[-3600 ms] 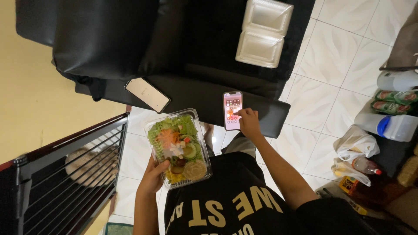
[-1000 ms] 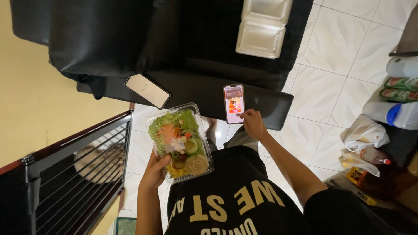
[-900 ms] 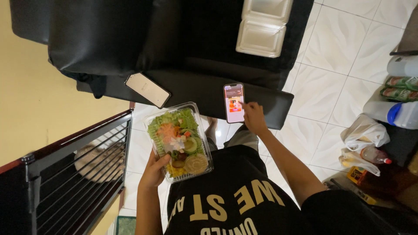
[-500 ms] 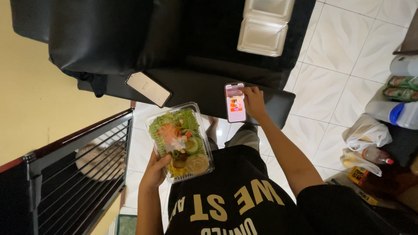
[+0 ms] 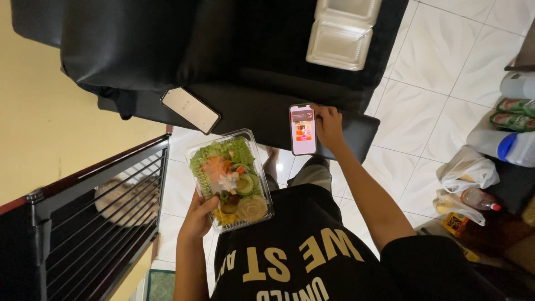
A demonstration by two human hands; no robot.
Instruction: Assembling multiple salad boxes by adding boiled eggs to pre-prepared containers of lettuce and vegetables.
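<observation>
While the left hand stays cupped under the clear salad box held over the lap, the right hand has slid up beside the lit phone on the black sofa, fingers curled against its edge, no longer tapping.

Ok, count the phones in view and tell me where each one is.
2. One phone with a lit screen stands on the dark seat edge, gripped by the right hand. A second phone lies dark to its left on the same seat. None seems hidden.
</observation>
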